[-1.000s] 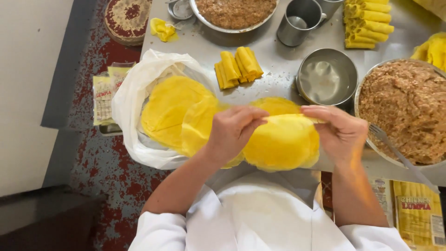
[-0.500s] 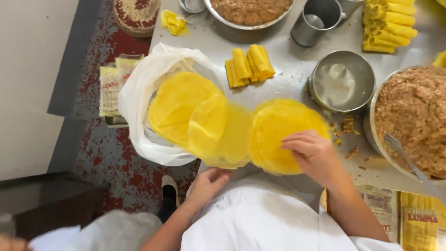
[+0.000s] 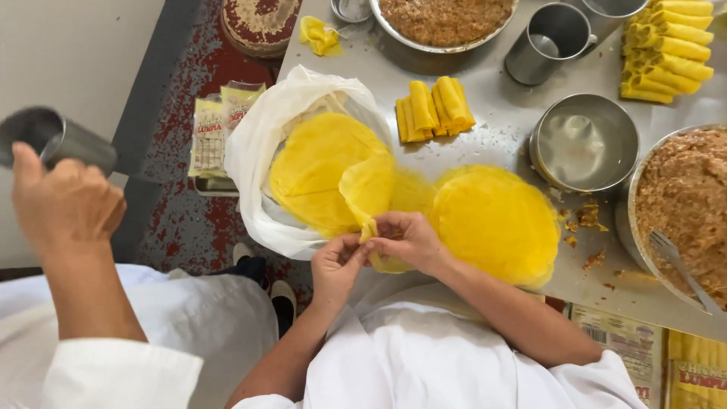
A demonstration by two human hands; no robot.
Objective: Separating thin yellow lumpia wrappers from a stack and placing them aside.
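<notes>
Both hands, left (image 3: 338, 265) & right (image 3: 409, 241), pinch a yellow wrapper (image 3: 376, 201) edge at frame center, over the tabletop (image 3: 500, 125).

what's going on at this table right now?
A person's left hand and right hand pinch the near edge of a thin yellow wrapper, which lies across a stack of wrappers in a white plastic bag and another flat wrapper on the metal table. Rolled pieces and bowls of minced filling sit around. At left, another person's hand holds a metal cup.
</notes>
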